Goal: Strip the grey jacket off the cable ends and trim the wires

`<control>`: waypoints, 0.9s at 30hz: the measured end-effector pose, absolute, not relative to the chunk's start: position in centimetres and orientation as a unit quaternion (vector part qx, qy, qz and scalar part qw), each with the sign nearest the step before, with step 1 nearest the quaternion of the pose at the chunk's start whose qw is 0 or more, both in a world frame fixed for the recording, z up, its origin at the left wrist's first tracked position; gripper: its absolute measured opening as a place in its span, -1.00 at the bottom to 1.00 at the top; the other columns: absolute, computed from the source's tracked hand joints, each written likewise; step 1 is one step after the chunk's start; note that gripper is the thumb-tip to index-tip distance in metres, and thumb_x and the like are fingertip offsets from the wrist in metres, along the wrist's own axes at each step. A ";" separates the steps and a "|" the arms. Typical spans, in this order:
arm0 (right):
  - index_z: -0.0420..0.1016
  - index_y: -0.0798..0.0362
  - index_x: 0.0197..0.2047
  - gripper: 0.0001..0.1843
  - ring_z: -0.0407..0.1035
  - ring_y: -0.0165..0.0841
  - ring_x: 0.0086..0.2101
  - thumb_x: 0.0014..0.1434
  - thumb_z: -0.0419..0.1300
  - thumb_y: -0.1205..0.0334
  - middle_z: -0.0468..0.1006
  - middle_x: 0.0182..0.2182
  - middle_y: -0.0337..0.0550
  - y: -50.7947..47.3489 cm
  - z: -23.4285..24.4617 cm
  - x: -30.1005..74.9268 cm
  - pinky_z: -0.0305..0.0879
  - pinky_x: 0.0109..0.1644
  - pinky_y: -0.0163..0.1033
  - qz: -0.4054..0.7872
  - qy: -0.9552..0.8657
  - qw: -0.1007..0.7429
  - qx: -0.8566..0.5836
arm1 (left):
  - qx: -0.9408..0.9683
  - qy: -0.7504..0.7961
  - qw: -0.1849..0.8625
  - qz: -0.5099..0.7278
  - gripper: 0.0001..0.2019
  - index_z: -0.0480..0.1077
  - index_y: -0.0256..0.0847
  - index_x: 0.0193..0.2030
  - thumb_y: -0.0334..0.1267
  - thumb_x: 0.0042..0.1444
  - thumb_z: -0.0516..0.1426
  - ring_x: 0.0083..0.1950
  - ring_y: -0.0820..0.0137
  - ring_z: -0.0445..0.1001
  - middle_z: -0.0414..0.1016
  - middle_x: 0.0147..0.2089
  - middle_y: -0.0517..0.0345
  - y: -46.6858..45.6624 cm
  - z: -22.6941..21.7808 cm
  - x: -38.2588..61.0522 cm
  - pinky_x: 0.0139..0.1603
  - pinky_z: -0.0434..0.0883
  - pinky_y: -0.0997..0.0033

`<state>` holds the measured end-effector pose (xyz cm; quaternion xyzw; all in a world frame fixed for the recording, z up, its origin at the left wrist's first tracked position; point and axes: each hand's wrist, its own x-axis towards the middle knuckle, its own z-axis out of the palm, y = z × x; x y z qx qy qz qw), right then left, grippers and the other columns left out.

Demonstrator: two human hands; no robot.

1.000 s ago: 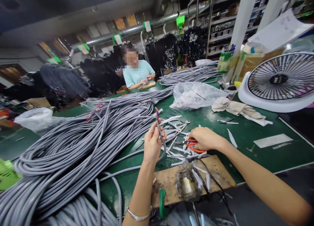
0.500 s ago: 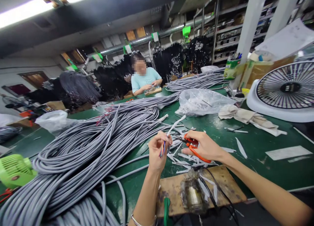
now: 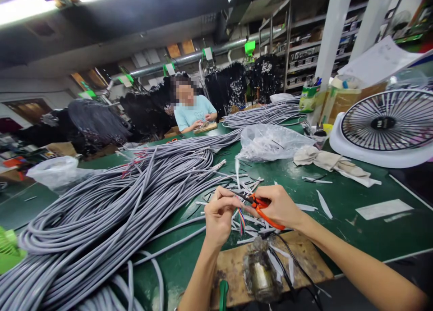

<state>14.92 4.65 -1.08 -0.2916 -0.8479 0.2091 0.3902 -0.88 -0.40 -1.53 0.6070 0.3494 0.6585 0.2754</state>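
My left hand point(image 3: 219, 221) pinches the coloured wires point(image 3: 241, 221), my right hand point(image 3: 279, 207) grips the orange scissors point(image 3: 262, 211); one careless snip could nick a wire or my finger.

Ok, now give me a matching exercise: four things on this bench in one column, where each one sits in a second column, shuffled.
Things
1. Orange-handled scissors
2. Clear plastic bag
3. Grey cable coils
4. Wooden board

Places
A. Heaped on the left side of the green workbench
B. At the near edge, closest to the camera
C. Gripped in the right hand
D. Crumpled mid-bench, beyond the scissors

Pairs: 1-C; 2-D; 3-A; 4-B
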 end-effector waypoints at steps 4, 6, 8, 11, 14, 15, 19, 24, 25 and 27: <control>0.12 0.10 -0.72 -0.58 -0.06 -0.56 -0.64 -0.06 0.22 0.10 0.05 -0.72 -0.38 5.0 -1.0 15.2 -0.10 -0.59 -0.40 0.288 -0.752 0.479 -0.348 | 0.548 0.365 0.359 0.661 -0.81 0.48 -0.12 -0.19 -0.30 0.02 0.14 -0.49 0.56 0.20 0.20 -0.47 0.23 -0.3 -2.1 -0.3 -0.51 0.17 0.56; 0.23 0.09 -0.60 -0.70 0.10 -0.53 -0.60 -0.08 0.25 0.13 0.23 -0.64 -0.33 5.0 -0.9 15.3 0.08 -0.53 -0.41 0.359 -0.701 0.521 -0.329 | 0.514 0.383 0.411 0.649 -0.69 0.40 -0.12 -0.05 -0.26 0.02 0.15 -0.58 0.63 0.10 0.13 -0.50 0.29 -0.2 -2.3 0.1 -0.61 0.07 0.60; 0.27 0.07 -0.48 -0.75 0.26 -0.47 -0.50 -0.11 0.28 0.16 0.40 -0.49 -0.25 4.8 -0.8 15.1 0.23 -0.40 -0.37 0.421 -0.663 0.549 -0.287 | 0.506 0.405 0.438 0.623 -0.63 0.36 -0.16 0.00 -0.23 0.00 0.16 -0.62 0.66 0.05 0.10 -0.52 0.31 -0.2 -2.5 0.5 -0.65 -0.01 0.62; 0.27 0.06 -0.48 -0.75 0.35 -0.40 -0.44 -0.13 0.30 0.20 0.47 -0.46 -0.20 4.3 -0.7 14.8 0.30 -0.31 -0.31 0.438 -0.639 0.569 -0.276 | 0.511 0.438 0.445 0.590 -0.61 0.37 -0.23 -0.01 -0.20 -0.01 0.17 -0.63 0.67 0.03 0.12 -0.51 0.30 -0.2 -2.5 0.9 -0.66 -0.04 0.62; 0.29 0.07 -0.50 -0.77 0.34 -0.41 -0.49 -0.14 0.30 0.23 0.46 -0.53 -0.22 4.1 -0.8 14.7 0.30 -0.36 -0.32 0.407 -0.642 0.569 -0.315 | 0.501 0.455 0.447 0.585 -0.60 0.38 -0.25 -0.01 -0.17 -0.01 0.16 -0.64 0.68 -0.01 0.14 -0.51 0.29 -0.3 -2.4 1.0 -0.66 -0.05 0.61; 0.29 0.07 -0.49 -0.78 0.33 -0.43 -0.50 -0.14 0.30 0.24 0.45 -0.53 -0.23 4.1 -0.8 14.7 0.28 -0.38 -0.33 0.400 -0.644 0.567 -0.322 | 0.499 0.457 0.448 0.585 -0.60 0.39 -0.25 -0.02 -0.17 -0.02 0.16 -0.64 0.68 -0.01 0.15 -0.51 0.29 -0.3 -2.4 1.1 -0.66 -0.05 0.61; 0.28 0.07 -0.48 -0.79 0.26 -0.48 -0.53 -0.15 0.28 0.28 0.40 -0.54 -0.28 4.3 -0.6 14.7 0.23 -0.44 -0.38 0.403 -0.646 0.564 -0.322 | 0.497 0.463 0.437 0.590 -0.63 0.44 -0.26 -0.07 -0.17 -0.03 0.17 -0.63 0.66 -0.05 0.21 -0.56 0.28 -0.2 -2.2 1.3 -0.65 -0.04 0.59; 0.25 0.07 -0.51 -0.79 0.26 -0.49 -0.53 -0.15 0.26 0.31 0.40 -0.53 -0.27 4.0 -0.5 14.2 0.20 -0.47 -0.40 0.447 -0.627 0.557 -0.311 | 0.438 0.463 0.429 0.640 -0.71 0.51 -0.27 -0.24 -0.16 -0.12 0.23 -0.67 0.67 -0.05 0.24 -0.63 0.30 0.1 -2.1 1.8 -0.67 -0.03 0.59; 0.25 0.07 -0.51 -0.79 0.25 -0.49 -0.53 -0.15 0.26 0.32 0.39 -0.54 -0.28 3.9 -0.5 14.2 0.20 -0.46 -0.40 0.447 -0.626 0.559 -0.309 | 0.420 0.454 0.434 0.655 -0.74 0.51 -0.28 -0.30 -0.17 -0.12 0.23 -0.67 0.67 -0.04 0.23 -0.64 0.30 0.2 -2.1 1.9 -0.68 -0.05 0.60; 0.25 0.07 -0.52 -0.79 0.21 -0.50 -0.55 -0.16 0.27 0.35 0.36 -0.57 -0.31 3.8 -0.6 14.0 0.20 -0.45 -0.39 0.440 -0.626 0.566 -0.307 | 0.388 0.437 0.445 0.678 -0.79 0.49 -0.30 -0.39 -0.18 -0.13 0.24 -0.69 0.69 -0.01 0.21 -0.64 0.31 0.3 -2.1 2.0 -0.69 -0.07 0.62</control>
